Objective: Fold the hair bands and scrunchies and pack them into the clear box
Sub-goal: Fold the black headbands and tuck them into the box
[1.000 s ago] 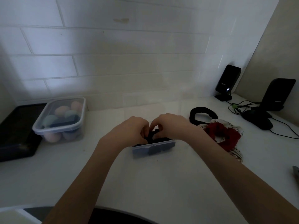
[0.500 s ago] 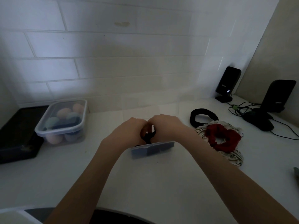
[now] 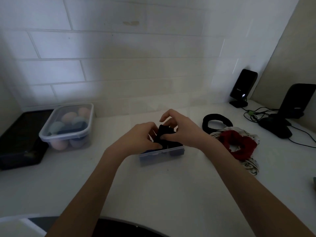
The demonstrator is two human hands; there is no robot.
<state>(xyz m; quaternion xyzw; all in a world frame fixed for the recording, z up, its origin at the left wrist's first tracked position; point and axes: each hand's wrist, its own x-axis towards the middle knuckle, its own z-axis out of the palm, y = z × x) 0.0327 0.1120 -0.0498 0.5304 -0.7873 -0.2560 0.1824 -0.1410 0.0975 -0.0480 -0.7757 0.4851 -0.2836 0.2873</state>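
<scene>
Both hands, left hand [image 3: 139,136] and right hand [image 3: 181,130], are pinching a soft black band [image 3: 163,134] above the clear box [image 3: 161,155]; it probably needs gripping at its fold

Bare forearms, seemingly no sleeves.

Hands [image 3: 177,132] hide the clear box's [image 3: 161,155] interior; contents indistinct.
</scene>
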